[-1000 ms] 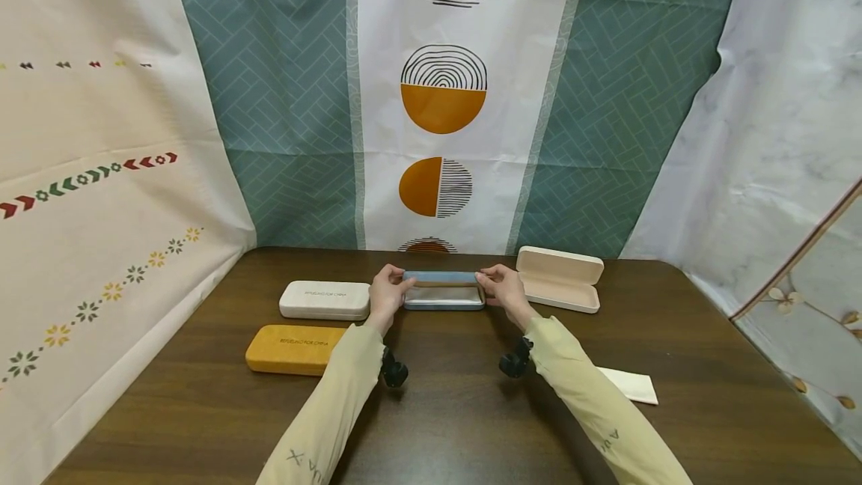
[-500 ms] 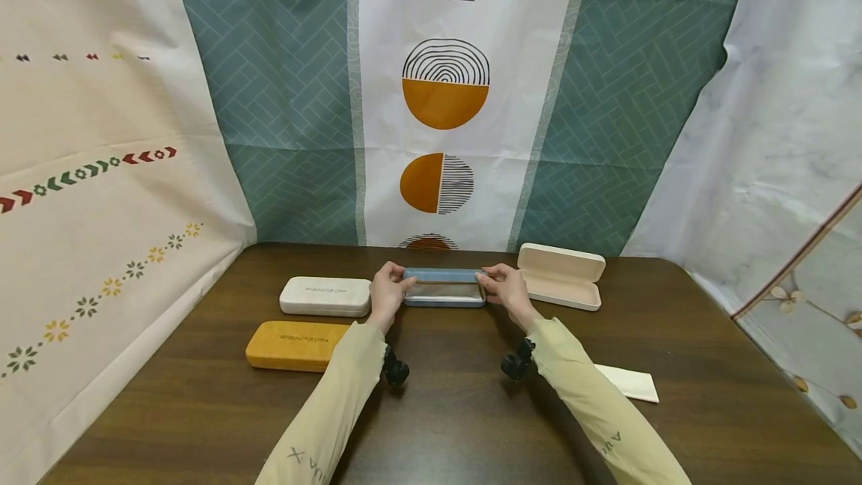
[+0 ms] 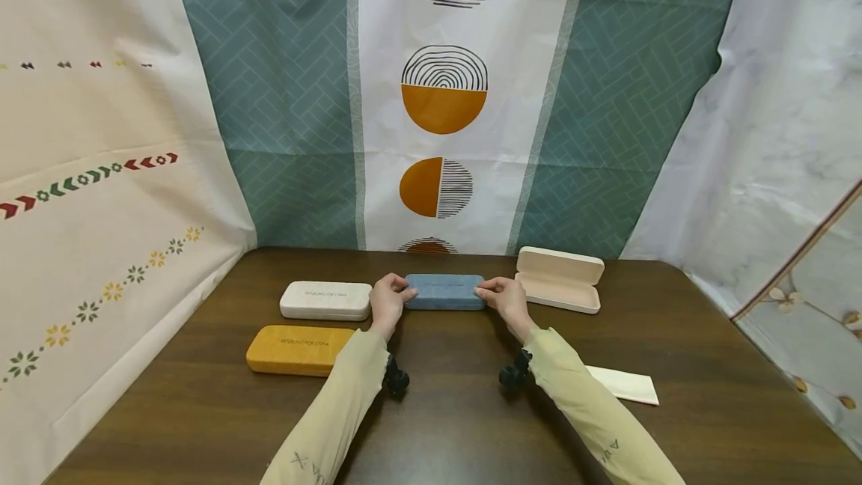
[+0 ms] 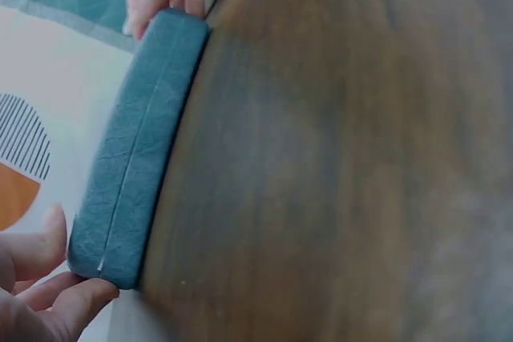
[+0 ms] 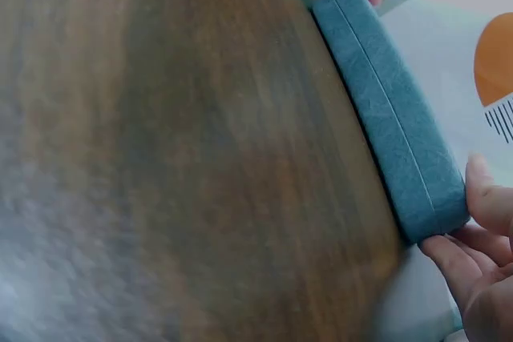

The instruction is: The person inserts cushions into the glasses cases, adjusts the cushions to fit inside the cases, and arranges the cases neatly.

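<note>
A blue glasses case [image 3: 445,292] lies closed near the back of the table, with lettering on its lid. My left hand [image 3: 388,304] holds its left end, thumb at the top corner and fingers against the end. At the opposite end, my right hand [image 3: 506,302] grips the case in the same way. Both wrist views show the front of the blue case [image 4: 136,150], where a thin seam runs along its length with lid and base together. In the right wrist view, the fingertips of the right hand [image 5: 481,254] are right at the near corner.
Left of the blue case sits a closed white glasses case [image 3: 325,300], and nearer, a closed yellow one [image 3: 296,350], partly behind the left sleeve. An open cream case [image 3: 559,280] stands at right. A folded white cloth [image 3: 625,385] lies beside the right forearm. Patterned fabric hangs behind.
The blue case stood open with its pale inside showing; its lid has come down and forward and is now closed. Both hands have stayed at its ends.
</note>
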`<state>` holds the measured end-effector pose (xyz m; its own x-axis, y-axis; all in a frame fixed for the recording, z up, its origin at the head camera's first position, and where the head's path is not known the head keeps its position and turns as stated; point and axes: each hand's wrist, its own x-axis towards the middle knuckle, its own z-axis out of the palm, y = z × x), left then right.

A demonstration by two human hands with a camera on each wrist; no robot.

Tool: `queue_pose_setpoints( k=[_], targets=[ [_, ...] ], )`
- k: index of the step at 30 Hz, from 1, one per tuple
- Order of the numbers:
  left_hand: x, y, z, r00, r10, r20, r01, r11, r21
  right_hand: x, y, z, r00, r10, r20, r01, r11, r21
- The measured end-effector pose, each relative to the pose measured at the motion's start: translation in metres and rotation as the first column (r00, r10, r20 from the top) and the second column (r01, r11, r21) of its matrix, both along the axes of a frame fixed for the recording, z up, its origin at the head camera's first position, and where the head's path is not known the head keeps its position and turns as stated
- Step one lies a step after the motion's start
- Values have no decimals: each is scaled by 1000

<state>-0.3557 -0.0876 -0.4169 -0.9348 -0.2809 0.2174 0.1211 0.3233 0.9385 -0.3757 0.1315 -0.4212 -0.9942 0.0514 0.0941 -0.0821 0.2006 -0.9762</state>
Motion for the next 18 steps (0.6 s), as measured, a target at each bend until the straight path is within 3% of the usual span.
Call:
queue_pose_setpoints(
  k=[10,18],
  targets=[
    [1,-4,6,1000,15,-1,-15,996,-92,-1,3,2,997,82,12,-81,996,-23],
    [4,-9,10,996,-42,74,51,989,-137,2,12,6,980,176,89,-179,983,33]
  ],
)
